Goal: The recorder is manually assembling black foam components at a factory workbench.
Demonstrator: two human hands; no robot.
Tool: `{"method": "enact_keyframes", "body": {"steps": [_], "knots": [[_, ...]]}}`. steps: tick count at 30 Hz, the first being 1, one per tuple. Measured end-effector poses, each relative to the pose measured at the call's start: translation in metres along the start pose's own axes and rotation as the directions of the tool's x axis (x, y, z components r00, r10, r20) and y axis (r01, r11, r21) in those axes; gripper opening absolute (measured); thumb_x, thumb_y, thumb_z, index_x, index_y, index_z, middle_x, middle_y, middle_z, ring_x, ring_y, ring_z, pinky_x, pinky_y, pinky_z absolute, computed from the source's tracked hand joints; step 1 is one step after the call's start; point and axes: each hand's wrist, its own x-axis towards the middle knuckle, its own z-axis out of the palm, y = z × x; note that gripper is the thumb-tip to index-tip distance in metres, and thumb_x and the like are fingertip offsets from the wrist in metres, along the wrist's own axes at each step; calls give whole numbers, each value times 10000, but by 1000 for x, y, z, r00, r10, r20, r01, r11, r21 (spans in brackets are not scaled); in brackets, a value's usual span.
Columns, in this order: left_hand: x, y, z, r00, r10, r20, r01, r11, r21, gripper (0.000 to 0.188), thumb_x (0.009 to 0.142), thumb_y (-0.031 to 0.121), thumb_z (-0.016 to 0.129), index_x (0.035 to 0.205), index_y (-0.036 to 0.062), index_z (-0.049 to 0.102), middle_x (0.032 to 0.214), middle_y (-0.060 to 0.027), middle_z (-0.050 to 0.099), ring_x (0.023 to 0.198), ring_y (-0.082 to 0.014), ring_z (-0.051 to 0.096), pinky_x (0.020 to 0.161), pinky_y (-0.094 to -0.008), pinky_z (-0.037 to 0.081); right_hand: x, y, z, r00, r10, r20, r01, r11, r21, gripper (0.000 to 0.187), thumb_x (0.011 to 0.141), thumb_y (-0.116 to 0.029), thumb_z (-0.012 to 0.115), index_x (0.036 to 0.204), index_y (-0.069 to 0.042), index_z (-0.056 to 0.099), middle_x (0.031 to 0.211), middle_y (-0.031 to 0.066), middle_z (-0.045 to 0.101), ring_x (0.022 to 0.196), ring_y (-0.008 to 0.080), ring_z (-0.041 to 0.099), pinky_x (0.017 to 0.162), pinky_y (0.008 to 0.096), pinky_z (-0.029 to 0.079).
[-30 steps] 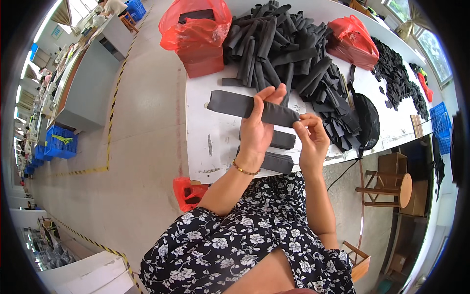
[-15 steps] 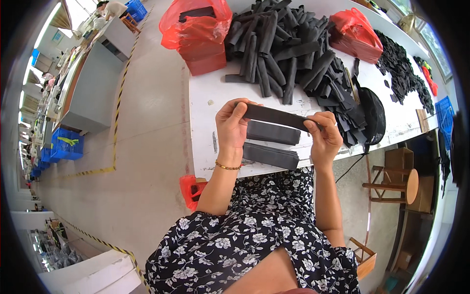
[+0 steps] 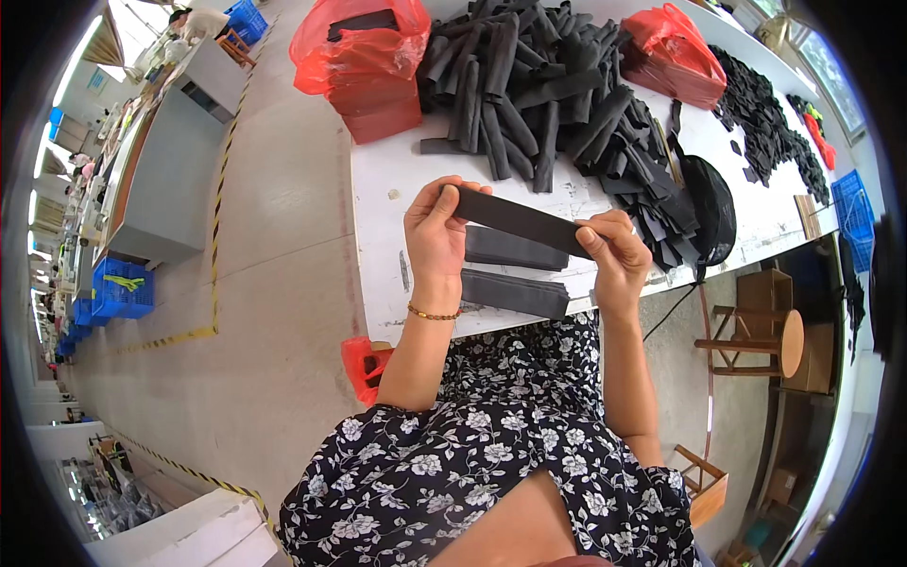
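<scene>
One black strip (image 3: 518, 219), two hands.

Left hand (image 3: 436, 231), right hand (image 3: 614, 255) pinch black strip (image 3: 515, 219) ends above table (image 3: 378, 227).

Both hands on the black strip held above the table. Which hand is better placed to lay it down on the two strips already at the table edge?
Likely the right hand: it grips the strip at its lower end, just above the two laid strips. The left hand holds the higher far end.
</scene>
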Motion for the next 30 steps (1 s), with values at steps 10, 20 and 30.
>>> {"method": "enact_keyframes", "body": {"steps": [10,20,30], "knots": [[0,-29,8,958,20,-285,66,955,288,153,910,86,649,1010,-26,677,910,-103,707,783,-126,674,612,-187,516,-4,31,-3,909,411,-67,-395,902,177,298,940,-164,630,1129,63,585,842,44,634,810,101,584,644,236,496],[-1,-26,-16,951,-189,-243,212,975,70,162,927,108,625,1025,-18,649,964,-153,690,907,-240,679,812,-318,564,-7,42,-10,864,503,7,-480,821,310,265,838,-65,734,1030,40,585,786,63,639,667,126,617,604,258,516],[-10,-3,16,936,53,348,-132,969,207,112,934,62,584,983,-24,638,948,-179,695,959,-297,678,895,-386,533,11,-42,2,896,-225,382,417,720,-554,335,735,-190,786,1039,-80,700,959,57,651,909,250,581,760,359,431]]}}
